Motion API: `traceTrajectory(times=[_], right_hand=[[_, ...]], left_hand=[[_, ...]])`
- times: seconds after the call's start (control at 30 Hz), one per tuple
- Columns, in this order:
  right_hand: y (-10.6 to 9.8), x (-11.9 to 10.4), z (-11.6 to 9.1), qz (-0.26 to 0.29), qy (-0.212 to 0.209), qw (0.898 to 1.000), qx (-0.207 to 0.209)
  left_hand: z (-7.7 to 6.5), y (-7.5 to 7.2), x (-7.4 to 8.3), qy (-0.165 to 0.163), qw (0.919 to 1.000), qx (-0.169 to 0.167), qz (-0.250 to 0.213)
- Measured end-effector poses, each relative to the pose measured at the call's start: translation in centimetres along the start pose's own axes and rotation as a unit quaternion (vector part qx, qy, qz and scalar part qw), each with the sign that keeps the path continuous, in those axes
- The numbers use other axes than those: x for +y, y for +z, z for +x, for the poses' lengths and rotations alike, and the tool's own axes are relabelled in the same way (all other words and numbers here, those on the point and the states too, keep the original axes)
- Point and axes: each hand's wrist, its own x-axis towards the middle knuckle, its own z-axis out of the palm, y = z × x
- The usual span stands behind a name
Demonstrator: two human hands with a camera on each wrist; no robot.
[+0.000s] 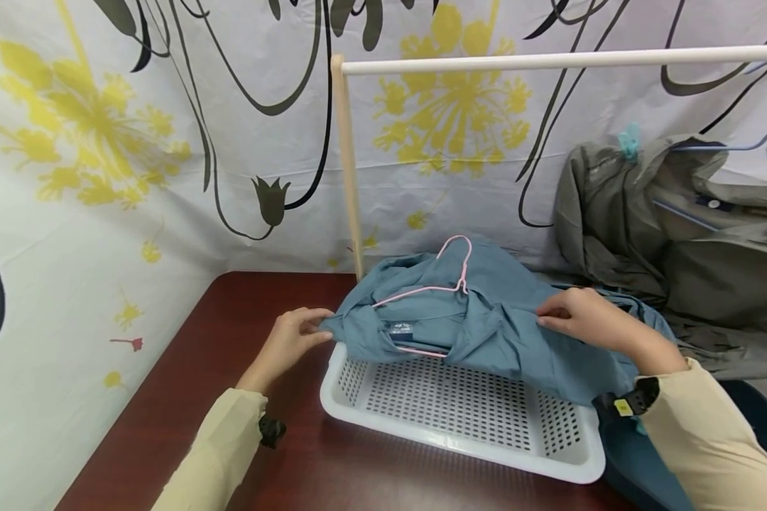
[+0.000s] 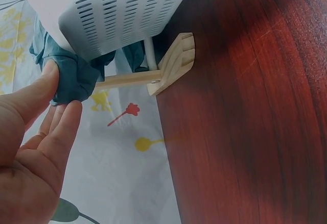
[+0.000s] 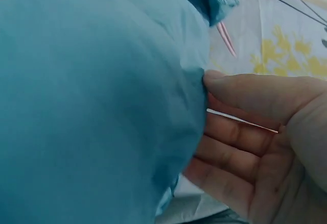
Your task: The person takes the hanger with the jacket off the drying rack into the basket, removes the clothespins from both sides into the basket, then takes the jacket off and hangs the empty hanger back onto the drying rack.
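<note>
A blue-green shirt [image 1: 505,333] lies across the back of a white perforated basket [image 1: 447,404], with a pink hanger [image 1: 465,277] inside its neck opening and the hook pointing up. My left hand [image 1: 292,341] pinches the shirt's left end between thumb and fingers. In the left wrist view the bunched cloth [image 2: 74,76] sits between the thumb and fingertips of that hand [image 2: 38,132]. My right hand [image 1: 591,323] pinches the shirt further right. In the right wrist view the thumb of this hand [image 3: 255,127] presses the cloth edge, with the fingers partly behind the fabric.
A white rail [image 1: 550,60] on a wooden post [image 1: 348,170] stands behind the basket. Grey-green garments [image 1: 697,248] hang at the right on a blue hanger [image 1: 729,147]. A dark blue tub [image 1: 639,461] stands right of the basket, beside the dark red table [image 1: 185,397].
</note>
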Motion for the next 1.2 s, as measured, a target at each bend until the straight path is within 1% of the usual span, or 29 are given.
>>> traceTrajectory(times=[0.33, 0.43, 0.53, 0.67, 0.73, 0.8, 0.9, 1.0, 1.1, 1.2], right_hand=[[0.5, -0.5, 0.6, -0.014, -0.010, 0.999, -0.028], [0.5, -0.6, 0.4, -0.012, -0.013, 0.999, -0.034], [0.3, -0.7, 0.2, -0.005, -0.014, 0.999, -0.038], [-0.4, -1.0, -0.1, 0.004, -0.016, 0.999, -0.039], [-0.7, -1.2, -0.2, 0.000, -0.020, 0.999, -0.035], [-1.2, -1.5, -0.2, -0.005, -0.021, 0.999, -0.030], [-2.2, -2.0, -0.4, -0.017, -0.018, 1.000, -0.012], [-3.4, -2.6, -0.5, -0.030, -0.016, 0.999, 0.011], [-4.6, -3.1, -0.6, -0.046, -0.019, 0.998, 0.031], [-5.8, -3.5, -0.6, -0.058, -0.022, 0.997, 0.048]], left_hand=[[0.0, 0.0, 0.0, -0.002, 1.0000, 0.005, 0.002], [0.2, 0.0, 0.1, 0.003, 1.0000, 0.000, 0.000], [0.3, -0.2, 0.2, 0.006, 0.9998, -0.014, -0.008], [0.5, -0.6, 0.5, 0.012, 0.9987, -0.045, -0.021], [0.7, -1.0, 0.7, 0.013, 0.9971, -0.062, -0.041], [1.0, -1.4, 1.0, 0.012, 0.9945, -0.076, -0.071], [1.4, -2.2, 1.8, 0.005, 0.9887, -0.084, -0.124], [2.0, -3.0, 3.0, -0.003, 0.9851, -0.075, -0.155], [2.8, -3.7, 4.4, -0.011, 0.9861, -0.057, -0.156], [3.7, -4.2, 5.7, -0.009, 0.9889, -0.045, -0.141]])
